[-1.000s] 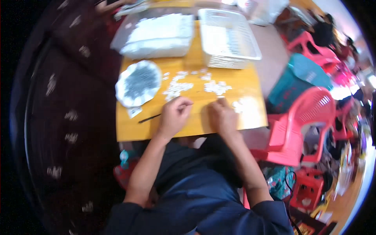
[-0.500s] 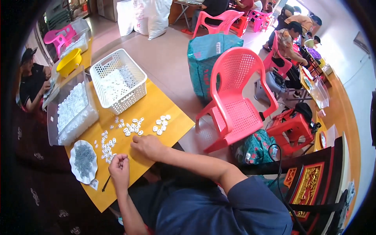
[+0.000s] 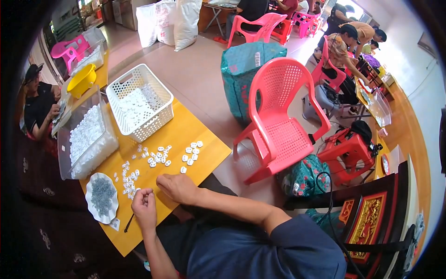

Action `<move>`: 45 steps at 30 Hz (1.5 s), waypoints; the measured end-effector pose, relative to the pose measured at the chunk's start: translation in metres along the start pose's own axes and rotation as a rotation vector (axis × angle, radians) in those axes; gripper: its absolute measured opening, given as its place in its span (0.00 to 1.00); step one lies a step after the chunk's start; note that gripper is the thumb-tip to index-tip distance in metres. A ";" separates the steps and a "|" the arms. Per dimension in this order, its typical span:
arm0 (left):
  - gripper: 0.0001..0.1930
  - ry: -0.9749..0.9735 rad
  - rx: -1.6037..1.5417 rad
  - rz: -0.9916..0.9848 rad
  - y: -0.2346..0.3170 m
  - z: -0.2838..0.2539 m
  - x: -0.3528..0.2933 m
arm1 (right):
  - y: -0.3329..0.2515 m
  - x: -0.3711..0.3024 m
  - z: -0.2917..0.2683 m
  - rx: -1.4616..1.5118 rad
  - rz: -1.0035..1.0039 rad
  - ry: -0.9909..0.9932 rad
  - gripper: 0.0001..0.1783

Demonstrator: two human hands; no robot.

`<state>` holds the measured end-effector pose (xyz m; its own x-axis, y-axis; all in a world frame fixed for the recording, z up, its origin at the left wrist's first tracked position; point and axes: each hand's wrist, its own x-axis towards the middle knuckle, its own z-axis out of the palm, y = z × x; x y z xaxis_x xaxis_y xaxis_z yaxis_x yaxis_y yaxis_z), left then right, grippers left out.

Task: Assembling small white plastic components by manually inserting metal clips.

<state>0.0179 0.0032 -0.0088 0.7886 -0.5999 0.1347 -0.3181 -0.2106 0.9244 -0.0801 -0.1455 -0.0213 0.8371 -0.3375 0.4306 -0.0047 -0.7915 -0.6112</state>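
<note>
My left hand point(image 3: 145, 208) is raised over the near edge of the yellow table point(image 3: 204, 130), thumb and fingers pinched together. Just to its right, my right hand point(image 3: 178, 188) has its fingers curled, knuckles up. Whatever either hand holds is too small or hidden to make out. Beyond them lie small white plastic pieces point(image 3: 159, 156), each with dark dots, in loose clusters. A separate group of white pieces point(image 3: 190, 150) sits farther right. By my left hand are a thin black stick-like tool point(image 3: 129, 223) and a scalloped white plate point(image 3: 109, 217) heaped with small grey metal parts point(image 3: 102, 194).
A white perforated basket point(image 3: 155, 122) and a clear bin point(image 3: 95, 160), both holding white pieces, stand at the table's far left. Beyond is a yellow basin point(image 3: 80, 83). A pink chair point(image 3: 283, 135) and teal bag point(image 3: 237, 88) stand right of the table. Other people sit farther off.
My right hand has drawn slightly nearer to me. One more white piece shows at the near end of the right group. The whole view has shifted a little.
</note>
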 end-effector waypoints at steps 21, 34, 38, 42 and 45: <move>0.02 -0.116 -0.320 -0.205 0.004 0.013 -0.006 | -0.002 -0.018 -0.007 0.556 0.205 0.071 0.08; 0.04 -0.173 -0.444 -0.261 -0.010 0.010 -0.004 | -0.001 -0.022 -0.005 0.517 0.186 0.107 0.09; 0.03 -0.128 -0.413 -0.240 -0.005 0.014 -0.007 | -0.005 -0.022 -0.003 0.568 0.229 0.111 0.08; 0.04 -0.019 -0.448 -0.216 -0.003 0.017 -0.009 | -0.007 -0.023 0.006 0.833 0.324 0.170 0.07; 0.05 0.013 -0.471 -0.188 0.007 0.023 -0.010 | -0.007 -0.024 0.007 0.922 0.384 0.153 0.06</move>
<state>-0.0044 -0.0096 -0.0120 0.8170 -0.5746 -0.0481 0.0999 0.0588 0.9933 -0.0965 -0.1288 -0.0320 0.7881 -0.5999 0.1378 0.2197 0.0650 -0.9734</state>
